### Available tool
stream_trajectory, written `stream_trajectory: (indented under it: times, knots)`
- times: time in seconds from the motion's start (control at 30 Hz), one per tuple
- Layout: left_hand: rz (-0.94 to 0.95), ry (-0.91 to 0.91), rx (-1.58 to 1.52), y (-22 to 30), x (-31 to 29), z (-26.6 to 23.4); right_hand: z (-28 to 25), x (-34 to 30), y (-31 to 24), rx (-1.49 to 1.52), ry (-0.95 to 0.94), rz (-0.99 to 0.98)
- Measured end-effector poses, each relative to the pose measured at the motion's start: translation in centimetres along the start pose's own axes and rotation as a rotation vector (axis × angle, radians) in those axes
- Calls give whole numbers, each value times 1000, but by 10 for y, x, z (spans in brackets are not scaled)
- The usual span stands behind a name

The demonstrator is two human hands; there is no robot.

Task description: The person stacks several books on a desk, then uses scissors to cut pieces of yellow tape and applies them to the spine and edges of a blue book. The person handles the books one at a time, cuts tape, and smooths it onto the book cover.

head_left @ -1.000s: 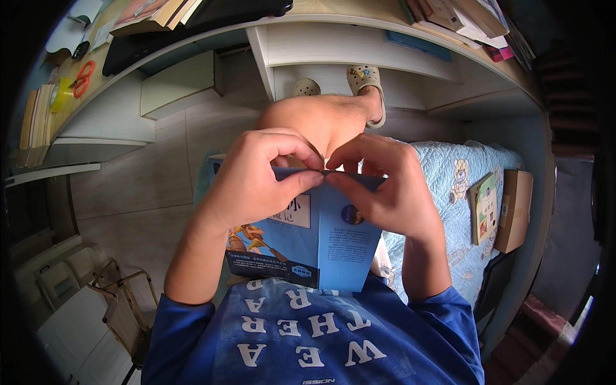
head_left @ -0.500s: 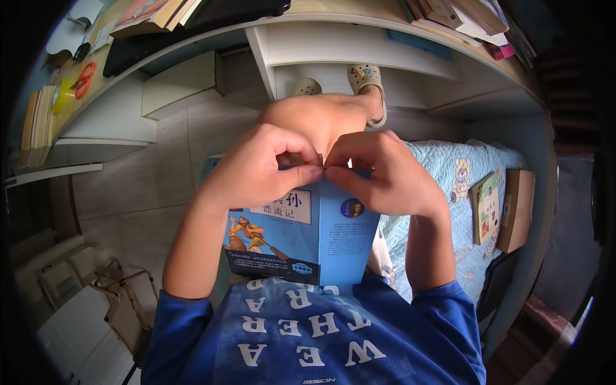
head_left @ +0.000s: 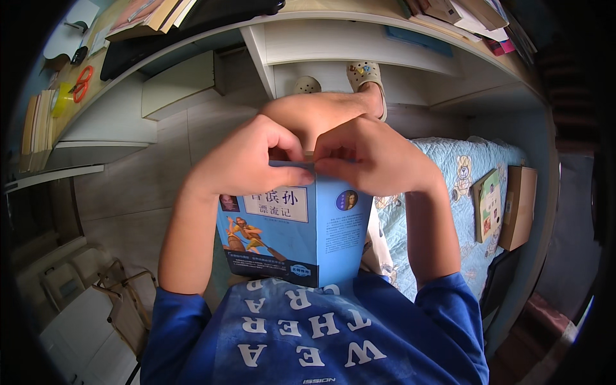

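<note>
A blue book [head_left: 266,239] stands upright against my lap, its cover toward me. On the cover are a white title box and a drawn figure with an oar. A fold runs down it, and a plain blue panel [head_left: 340,247] with a small round portrait lies right of that fold. My left hand [head_left: 253,154] is closed in a pinch on the top edge, just left of the fold. Close beside it, my right hand [head_left: 375,157] pinches the same edge on the right. The curled fingertips behind the edge are partly hidden.
Ahead is a curved desk with books [head_left: 151,19], orange scissors [head_left: 82,85] and a black case. To the right, a blue quilted bed [head_left: 423,170] carries a green-covered book [head_left: 487,205] and a cardboard box [head_left: 518,208]. A folding chair [head_left: 131,301] stands at the left.
Both hands have shifted slightly left with the book. My right hand has moved a little up and left along the top edge, and more of the title box shows.
</note>
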State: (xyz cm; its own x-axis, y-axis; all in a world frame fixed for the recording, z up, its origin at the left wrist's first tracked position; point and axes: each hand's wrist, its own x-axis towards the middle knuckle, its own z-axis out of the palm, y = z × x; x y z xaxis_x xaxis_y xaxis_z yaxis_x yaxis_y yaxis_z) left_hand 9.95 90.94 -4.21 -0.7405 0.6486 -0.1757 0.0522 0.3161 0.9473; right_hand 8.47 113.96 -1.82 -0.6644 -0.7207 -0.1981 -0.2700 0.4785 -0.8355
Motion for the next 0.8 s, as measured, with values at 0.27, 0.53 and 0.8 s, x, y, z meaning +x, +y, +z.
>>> stream_trajectory:
  times: [0.27,0.53,0.8]
  knots:
    - [-63,12,-109,-8,3,4,4,8,11,46,-77,-41]
    - [-79,-61,-82,-1,0,-1,15,6,31,295,-80,-89]
    - [-58,-128,61,-10,2,-8,11,6,13,172,-102,-48]
